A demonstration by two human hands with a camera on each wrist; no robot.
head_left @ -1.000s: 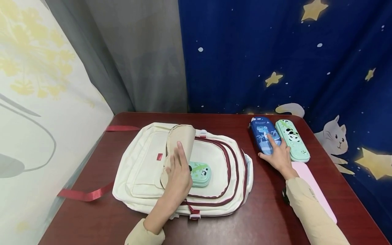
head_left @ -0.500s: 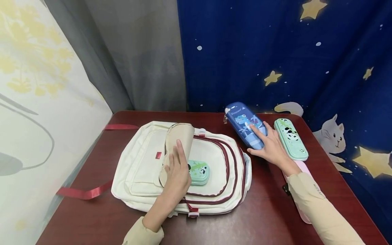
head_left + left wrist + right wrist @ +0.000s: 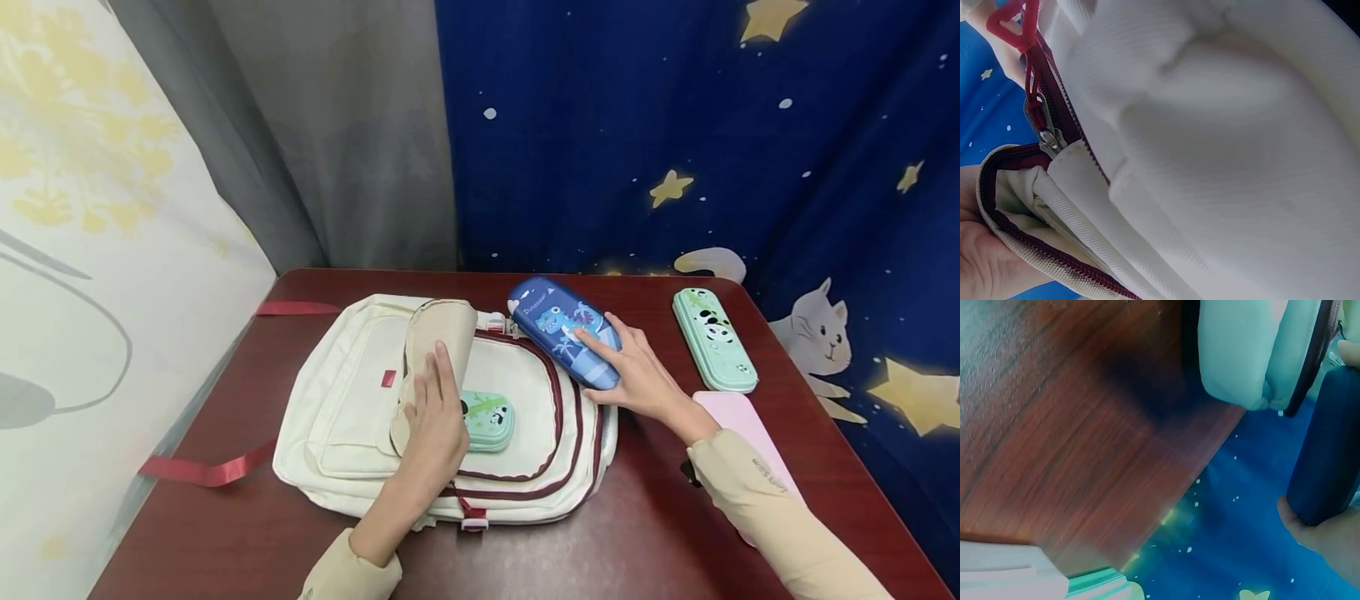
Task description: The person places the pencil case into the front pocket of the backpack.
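Note:
A cream backpack [image 3: 352, 408] with dark red zips lies flat on the table. My left hand [image 3: 435, 421] holds back its pocket flap [image 3: 444, 329] with straight fingers against the underside. In the left wrist view, the dark red zip edge [image 3: 1054, 253] of the flap runs in front of that hand. A mint-green panda pencil case [image 3: 491, 421] lies in the pocket opening, partly hidden by the hand. My right hand [image 3: 641, 375] grips a blue dinosaur pencil case [image 3: 551, 321] over the backpack's upper right part. Its dark side [image 3: 1325, 447] faces the right wrist camera.
Another mint-green panda pencil case [image 3: 712, 337] lies at the table's right back, with a flat pink case [image 3: 738, 417] in front of it, partly under the sleeve. Red straps [image 3: 210, 473] trail from the backpack's left side. Curtains [image 3: 555, 150] hang behind the table [image 3: 540, 567].
My right hand has taken the blue pencil case from beside the green one, lifted it and carried it left over the backpack. The left hand stays at the flap.

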